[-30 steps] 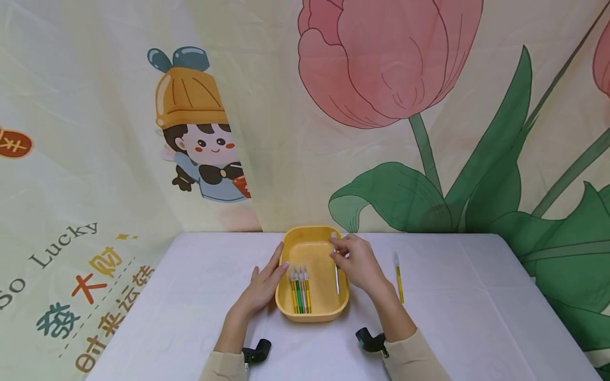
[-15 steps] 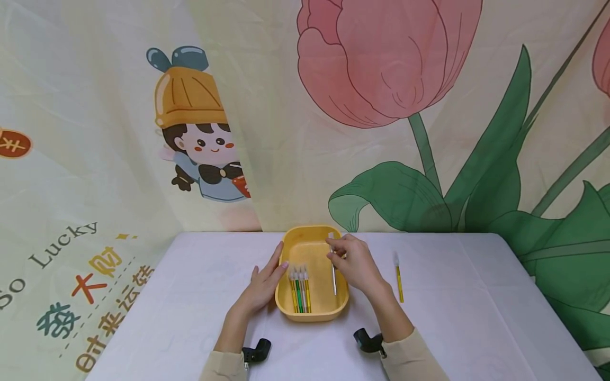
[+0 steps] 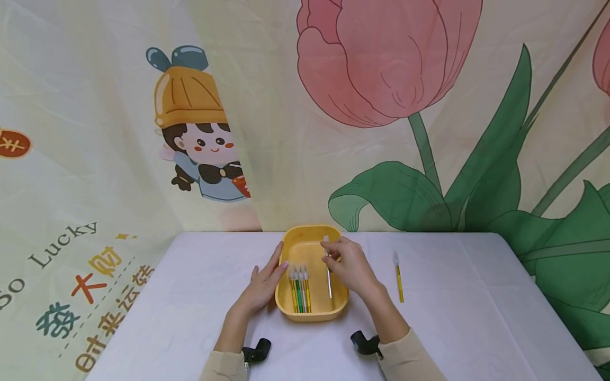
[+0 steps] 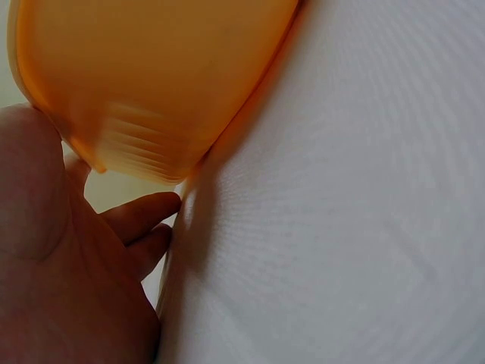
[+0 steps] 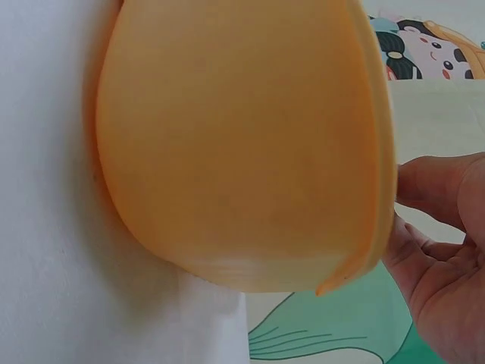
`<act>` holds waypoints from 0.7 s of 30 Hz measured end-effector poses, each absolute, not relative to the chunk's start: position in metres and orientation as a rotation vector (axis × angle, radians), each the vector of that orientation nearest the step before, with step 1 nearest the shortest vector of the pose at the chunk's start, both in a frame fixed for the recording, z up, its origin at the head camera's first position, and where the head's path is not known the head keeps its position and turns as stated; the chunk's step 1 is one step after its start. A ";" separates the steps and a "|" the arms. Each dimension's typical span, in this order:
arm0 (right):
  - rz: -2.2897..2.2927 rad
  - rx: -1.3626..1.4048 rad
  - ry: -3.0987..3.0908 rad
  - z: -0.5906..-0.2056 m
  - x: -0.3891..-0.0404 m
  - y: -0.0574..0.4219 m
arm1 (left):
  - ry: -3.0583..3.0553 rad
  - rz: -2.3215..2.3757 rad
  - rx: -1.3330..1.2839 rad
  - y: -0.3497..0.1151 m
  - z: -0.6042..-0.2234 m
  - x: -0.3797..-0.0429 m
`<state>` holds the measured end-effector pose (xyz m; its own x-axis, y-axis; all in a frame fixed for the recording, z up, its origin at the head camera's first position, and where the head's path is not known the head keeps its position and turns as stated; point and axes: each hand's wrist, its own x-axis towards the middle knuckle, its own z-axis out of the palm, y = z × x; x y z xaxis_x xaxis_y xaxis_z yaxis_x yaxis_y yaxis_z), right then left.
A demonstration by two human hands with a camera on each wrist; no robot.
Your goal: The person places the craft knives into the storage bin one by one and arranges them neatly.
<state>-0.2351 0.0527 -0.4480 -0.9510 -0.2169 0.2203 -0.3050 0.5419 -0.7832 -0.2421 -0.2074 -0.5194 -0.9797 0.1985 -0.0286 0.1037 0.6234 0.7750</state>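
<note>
In the head view my right hand [image 3: 351, 264] pinches a slim silver-handled paintbrush [image 3: 329, 284] between thumb and forefinger. Its pale tip points to the back, and the brush is over the right half of the yellow tray [image 3: 312, 318]. Several thin paintbrushes [image 3: 299, 291], with yellow, green and silver handles and whitish tips, lie side by side in the tray's front left. My left hand [image 3: 261, 288] rests against the tray's left side, thumb at the rim and fingers extended along the outside. Both wrist views show the tray's outer wall, which hides the brushes.
One more yellow paintbrush [image 3: 399, 278] lies on the white tablecloth [image 3: 476, 307] to the right of my right forearm. Behind the table's far edge hangs a printed curtain [image 3: 286, 174] with a tulip and a cartoon figure.
My right hand has shifted slightly left with the silver paintbrush, from near the tray's right wall toward its middle. My left hand and the tray stay put.
</note>
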 end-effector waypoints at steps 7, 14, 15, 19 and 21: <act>1.381 0.466 -2.719 -0.452 -0.234 0.046 | 2.729 1.296 0.234 -0.207 -0.520 -0.243; 1.328 0.507 -2.744 -0.454 -0.234 0.040 | 2.724 1.305 0.223 -0.206 -0.519 -0.243; 1.327 0.511 -2.747 -0.455 -0.234 0.039 | 2.725 1.304 0.226 -0.206 -0.519 -0.243; 1.322 0.526 -2.756 -0.457 -0.234 0.037 | 2.725 1.305 0.232 -0.206 -0.519 -0.243; 1.324 0.528 -2.763 -0.458 -0.235 0.035 | 2.722 1.307 0.234 -0.206 -0.519 -0.243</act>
<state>-0.2346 0.0354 -0.4582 -0.9419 -0.2878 0.1734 -0.3155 0.5799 -0.7512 -0.2428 -0.2057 -0.5191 -0.9818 0.1868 -0.0345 0.0898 0.6167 0.7821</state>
